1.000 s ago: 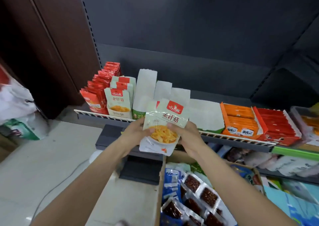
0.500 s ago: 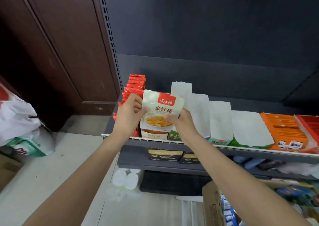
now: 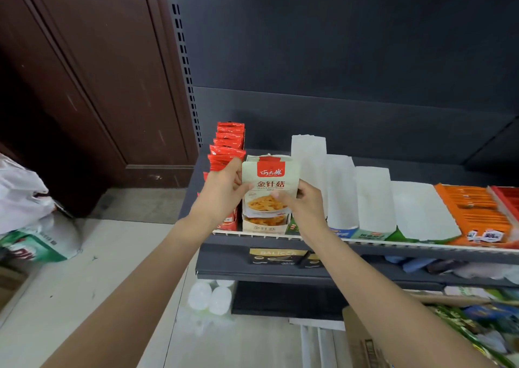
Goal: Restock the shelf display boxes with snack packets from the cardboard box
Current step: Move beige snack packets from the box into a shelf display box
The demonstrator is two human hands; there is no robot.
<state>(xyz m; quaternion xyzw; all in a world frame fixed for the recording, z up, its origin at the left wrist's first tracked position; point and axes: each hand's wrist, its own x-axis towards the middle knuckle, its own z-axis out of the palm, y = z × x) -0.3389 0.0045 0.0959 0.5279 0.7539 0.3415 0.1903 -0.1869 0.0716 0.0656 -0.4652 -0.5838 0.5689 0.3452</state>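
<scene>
Gripping snack packet [image 3: 270, 188] upright, long axis vertical, print facing camera, left hand [image 3: 222, 193] and right hand [image 3: 303, 204] pinching its sides

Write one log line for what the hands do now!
left hand: grips snack packet | right hand: grips it | over beige display box

1. The left hand [image 3: 222, 192] and right hand [image 3: 303, 203] pinch an upright snack packet [image 3: 271, 188] by its two sides, over a display box [image 3: 262, 227] at the shelf [image 3: 393, 248] front edge.
2. Red packets [image 3: 227, 146] stand in a row just left of it, at the shelf's left end.
3. White boxes [image 3: 339, 190] line up to the right, then an orange box [image 3: 474, 213].
4. A cardboard box [image 3: 362, 339] sits at the lower right, below the shelf.
</scene>
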